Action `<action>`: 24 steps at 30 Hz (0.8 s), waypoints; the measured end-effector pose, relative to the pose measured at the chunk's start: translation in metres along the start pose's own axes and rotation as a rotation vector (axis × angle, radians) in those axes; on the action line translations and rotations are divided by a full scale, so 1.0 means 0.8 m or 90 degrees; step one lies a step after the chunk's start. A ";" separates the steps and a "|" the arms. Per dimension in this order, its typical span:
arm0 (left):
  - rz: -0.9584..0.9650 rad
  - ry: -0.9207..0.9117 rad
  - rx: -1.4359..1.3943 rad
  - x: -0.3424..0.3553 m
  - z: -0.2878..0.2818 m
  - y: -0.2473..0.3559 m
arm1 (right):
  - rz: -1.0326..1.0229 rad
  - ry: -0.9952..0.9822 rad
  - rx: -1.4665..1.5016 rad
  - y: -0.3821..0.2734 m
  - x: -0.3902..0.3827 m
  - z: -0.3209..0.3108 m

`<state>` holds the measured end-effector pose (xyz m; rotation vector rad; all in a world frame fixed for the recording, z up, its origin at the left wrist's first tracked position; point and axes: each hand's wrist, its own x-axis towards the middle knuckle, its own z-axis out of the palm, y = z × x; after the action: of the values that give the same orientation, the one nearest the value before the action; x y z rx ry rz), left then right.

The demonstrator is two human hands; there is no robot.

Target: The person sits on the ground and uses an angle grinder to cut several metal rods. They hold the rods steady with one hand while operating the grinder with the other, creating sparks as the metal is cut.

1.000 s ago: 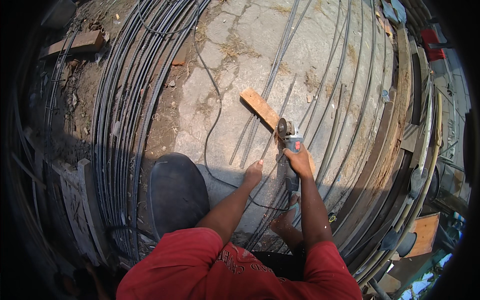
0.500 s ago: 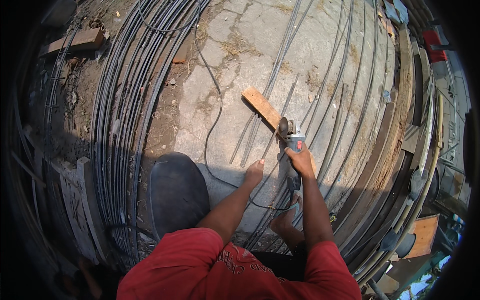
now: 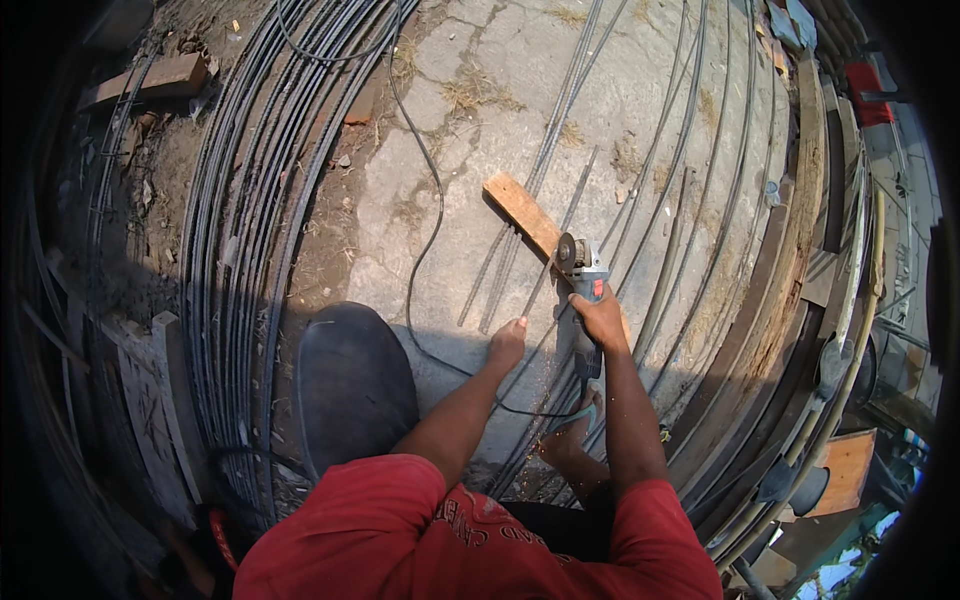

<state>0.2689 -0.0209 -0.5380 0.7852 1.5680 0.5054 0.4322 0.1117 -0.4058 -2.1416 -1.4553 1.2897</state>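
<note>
My right hand (image 3: 601, 318) grips a grey angle grinder (image 3: 584, 272), its disc down on thin steel rods (image 3: 520, 262) that lie across a wooden plank (image 3: 523, 212). My left hand (image 3: 507, 343) presses on the rods on the concrete, a little to the left of the grinder, fingers closed over them. The grinder's black cable (image 3: 425, 240) runs from behind my right hand, loops left and heads up the ground. My bare foot (image 3: 566, 437) rests on the rods below the grinder.
A thick bundle of long steel bars (image 3: 250, 200) curves along the left. More bars and timber boards (image 3: 790, 260) run down the right. A dark rounded object (image 3: 352, 380) sits by my left arm. A wood block (image 3: 160, 78) lies at top left.
Almost nothing has changed: the grinder stays on the rods at the plank, shifting very slightly, and my left hand keeps its place.
</note>
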 end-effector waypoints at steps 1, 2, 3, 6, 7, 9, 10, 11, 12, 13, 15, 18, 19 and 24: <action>-0.007 -0.011 -0.007 0.000 0.002 0.003 | -0.002 -0.001 0.011 0.007 0.000 -0.002; -0.015 -0.021 -0.013 -0.001 0.004 0.007 | -0.005 -0.002 0.022 0.014 -0.001 -0.005; -0.016 -0.023 -0.008 -0.002 0.003 0.010 | -0.009 0.002 0.014 0.016 -0.001 -0.005; -0.020 -0.024 0.002 -0.003 0.001 0.014 | -0.018 0.009 -0.005 0.020 -0.002 -0.006; -0.021 -0.021 0.003 -0.003 0.001 0.013 | -0.018 0.007 -0.009 0.019 -0.002 -0.006; -0.016 -0.015 -0.006 -0.003 0.000 0.012 | -0.017 0.005 -0.018 0.016 -0.003 -0.006; -0.010 -0.011 -0.016 -0.002 0.000 0.012 | -0.016 0.005 -0.022 0.014 -0.003 -0.006; -0.004 -0.007 -0.025 -0.002 -0.001 0.011 | -0.015 0.005 -0.027 0.013 -0.004 -0.006; -0.013 -0.018 -0.025 -0.002 -0.002 0.012 | -0.014 0.001 -0.023 0.012 -0.005 -0.006; -0.023 -0.029 -0.025 -0.001 -0.004 0.012 | -0.013 -0.005 -0.019 0.011 -0.007 -0.006; -0.033 -0.030 -0.021 -0.001 -0.004 0.013 | -0.018 -0.008 -0.025 0.017 -0.009 -0.006; -0.043 -0.024 -0.008 -0.002 -0.001 0.017 | -0.037 0.002 -0.043 0.036 -0.009 -0.004; -0.049 -0.037 -0.002 -0.001 -0.001 0.019 | -0.045 0.009 -0.041 0.044 -0.008 -0.004; -0.059 -0.058 -0.012 -0.004 -0.005 0.021 | -0.067 0.032 -0.021 0.036 -0.008 -0.002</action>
<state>0.2680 -0.0112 -0.5232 0.7089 1.5052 0.4103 0.4507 0.0932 -0.4190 -2.0714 -1.5572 1.1750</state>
